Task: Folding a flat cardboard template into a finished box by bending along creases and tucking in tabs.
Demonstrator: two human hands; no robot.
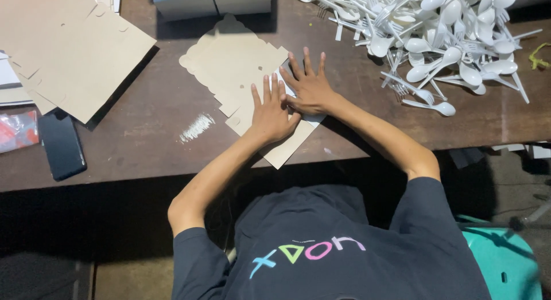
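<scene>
pressing: left hand (pixel 272 115) and right hand (pixel 310 88), fingers spread flat, bear down on the flat brown die-cut cardboard blank (pixel 232 67)
place: near edge of the dark wooden bench (pixel 143 139), between a stack of like blanks (pixel 69 47) and a heap of white plastic spoons and forks (pixel 447 30)
handling: likely light, thin, bends and creases easily, slides on the wood
hold: probably best by its edges or flaps, palms pinning the middle
</scene>
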